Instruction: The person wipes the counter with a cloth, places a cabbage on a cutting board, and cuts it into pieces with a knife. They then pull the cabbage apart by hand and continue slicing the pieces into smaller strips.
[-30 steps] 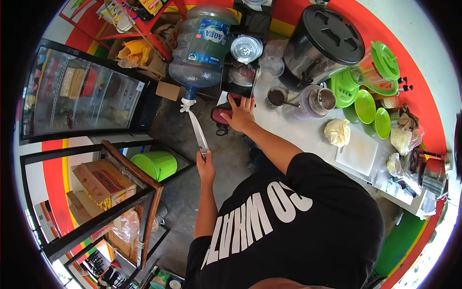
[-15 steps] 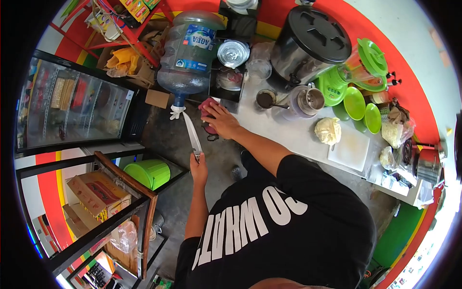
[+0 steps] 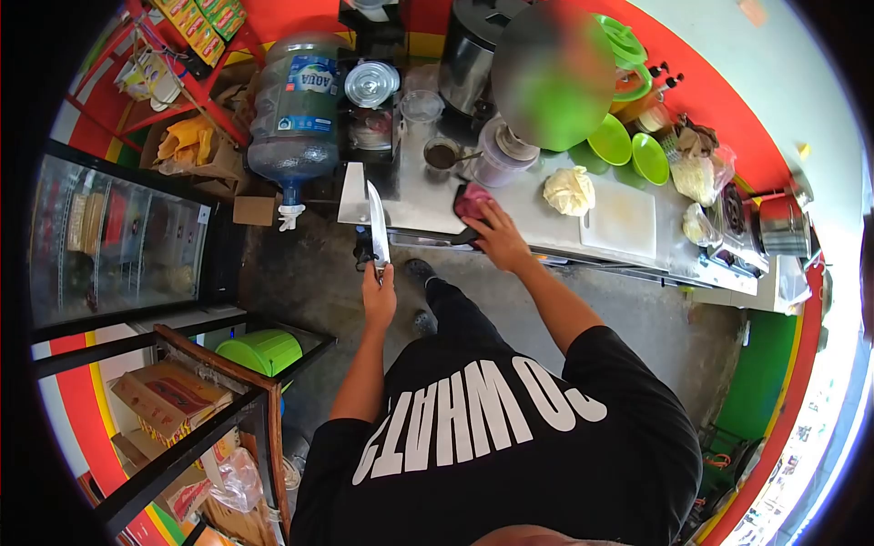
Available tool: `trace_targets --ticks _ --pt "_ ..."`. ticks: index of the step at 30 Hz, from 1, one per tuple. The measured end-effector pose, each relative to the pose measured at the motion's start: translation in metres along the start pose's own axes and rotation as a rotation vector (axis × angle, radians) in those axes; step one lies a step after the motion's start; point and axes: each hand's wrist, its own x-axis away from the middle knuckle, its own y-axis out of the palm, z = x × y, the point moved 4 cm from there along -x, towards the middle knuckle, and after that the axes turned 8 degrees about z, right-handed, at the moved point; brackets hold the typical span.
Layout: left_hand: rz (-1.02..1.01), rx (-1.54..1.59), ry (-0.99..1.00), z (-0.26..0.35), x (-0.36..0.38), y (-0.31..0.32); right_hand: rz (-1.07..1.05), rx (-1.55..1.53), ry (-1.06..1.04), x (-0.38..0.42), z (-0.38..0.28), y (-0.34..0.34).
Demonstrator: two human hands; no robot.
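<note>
My left hand (image 3: 379, 289) is wrapped round the handle of a large kitchen knife (image 3: 378, 227). Its blade points away from me, partly over the left end of the metal counter (image 3: 414, 196). My right hand (image 3: 501, 237) presses on a dark red cloth (image 3: 472, 197) at the counter's front edge, its fingers bent over it. Beyond the cloth stand a cup of dark liquid (image 3: 441, 156) with a spoon in it and a plastic tub (image 3: 499, 164). A crumpled cream-coloured bundle (image 3: 569, 191) lies to the right of my right hand.
A white cutting board (image 3: 621, 224), green bowls (image 3: 609, 141) and a pot (image 3: 785, 227) are along the counter's right side. A large water bottle (image 3: 296, 118) stands to the left. A glass-door fridge (image 3: 118, 241) and a black-framed rack (image 3: 273, 409) flank the floor. A round blur hides part of the back.
My right hand has moved right with the red cloth, from the counter's left end to farther along its front edge. The knife stays in my left hand, and the view has shifted right.
</note>
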Motion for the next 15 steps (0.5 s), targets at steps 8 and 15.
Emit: trace_targets --ticks 8,15 --pt "-0.008 -0.026 0.058 0.015 0.021 -0.034 0.207 0.195 0.605 0.067 0.053 -0.007" --pt "0.082 -0.061 0.054 0.003 0.049 -0.066 0.376 0.147 0.691 0.003 -0.029 0.050"
